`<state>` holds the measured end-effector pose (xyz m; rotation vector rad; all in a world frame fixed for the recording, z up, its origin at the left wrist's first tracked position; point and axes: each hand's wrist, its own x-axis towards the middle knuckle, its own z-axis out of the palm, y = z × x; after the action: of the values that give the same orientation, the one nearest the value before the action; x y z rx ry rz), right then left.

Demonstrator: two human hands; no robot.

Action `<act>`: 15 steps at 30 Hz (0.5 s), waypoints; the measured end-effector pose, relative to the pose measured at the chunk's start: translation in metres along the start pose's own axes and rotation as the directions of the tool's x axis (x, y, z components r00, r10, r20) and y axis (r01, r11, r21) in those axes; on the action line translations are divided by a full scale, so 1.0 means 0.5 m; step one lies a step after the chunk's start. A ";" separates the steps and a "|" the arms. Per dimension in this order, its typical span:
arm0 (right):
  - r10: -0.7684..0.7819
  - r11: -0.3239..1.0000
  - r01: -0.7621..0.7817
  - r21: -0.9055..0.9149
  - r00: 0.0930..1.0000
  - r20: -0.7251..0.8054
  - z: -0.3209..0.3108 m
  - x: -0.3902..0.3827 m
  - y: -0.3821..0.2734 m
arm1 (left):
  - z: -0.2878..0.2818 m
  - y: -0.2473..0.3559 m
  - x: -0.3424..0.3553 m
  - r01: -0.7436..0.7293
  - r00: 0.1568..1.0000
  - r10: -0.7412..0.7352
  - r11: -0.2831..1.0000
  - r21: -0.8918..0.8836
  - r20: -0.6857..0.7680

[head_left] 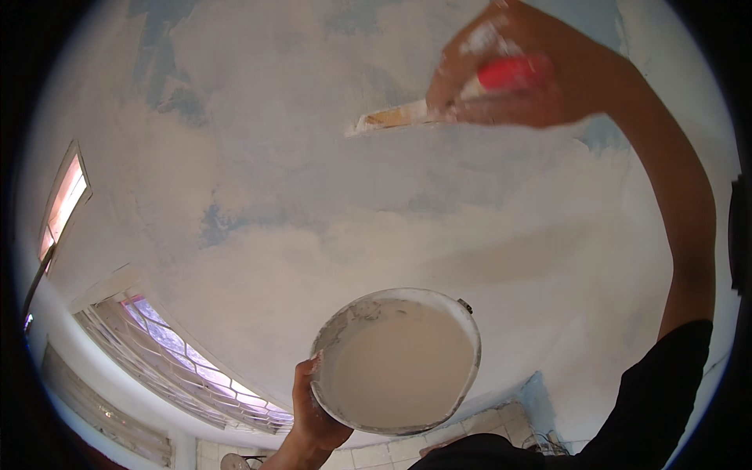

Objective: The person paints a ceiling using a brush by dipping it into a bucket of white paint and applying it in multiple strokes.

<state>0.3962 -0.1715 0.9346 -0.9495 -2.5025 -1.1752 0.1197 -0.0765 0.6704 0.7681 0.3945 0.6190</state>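
Note:
My left hand [315,419] grips the side of a round white bucket [317,352], with the thumb at its rim. Pale, creamy wall putty [403,364] lies inside it, and dried smears coat the inner wall. Higher up, at the right, my right hand [560,47] is closed around the red handle of a putty knife [395,117]. The hand is blurred and smeared with white. The knife's flat end, whitish with a tan patch, points left and lies at or very close to the ceiling [305,102]; contact is hard to judge.
White coating covers much of the ceiling, with bluish patches [215,223] showing through. At the lower left is a window [184,352] with a white metal grille, and a smaller bright window [64,200] sits farther left. Pale tiles [372,456] line the lower edge.

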 end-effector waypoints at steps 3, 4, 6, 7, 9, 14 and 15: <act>0.321 0.925 -0.349 0.150 0.929 0.183 -0.069 0.029 0.036 | 0.017 -0.003 0.004 0.022 1.000 -0.022 1.000 0.007 -0.009; 0.410 0.871 -0.457 0.183 0.879 0.245 -0.079 0.041 0.057 | 0.015 -0.003 0.005 0.017 1.000 -0.017 1.000 0.006 -0.006; 0.224 0.948 -0.228 0.222 0.974 0.041 -0.095 0.057 0.109 | 0.010 -0.005 0.004 0.045 0.999 -0.045 0.999 -0.001 0.003; 0.221 0.950 -0.224 0.219 0.975 0.038 -0.103 0.067 0.114 | 0.005 -0.007 0.006 0.040 0.999 -0.040 0.999 -0.001 0.005; 0.209 0.978 -0.209 0.015 0.975 -0.072 -0.130 0.091 0.120 | -0.004 -0.011 0.011 0.043 0.999 -0.041 0.997 -0.063 0.025; 0.159 0.918 -0.246 -0.311 0.947 -0.281 -0.177 0.125 0.124 | 0.008 -0.012 0.016 0.021 0.999 -0.021 1.000 -0.018 0.033; 0.159 0.916 -0.247 -0.315 0.947 -0.281 -0.179 0.122 0.125 | 0.010 -0.012 0.017 0.013 0.999 -0.014 1.000 0.013 0.045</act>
<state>0.3826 -0.1808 1.0588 -1.0395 -1.9827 -1.5861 0.1310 -0.0771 0.6685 0.7898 0.3618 0.5859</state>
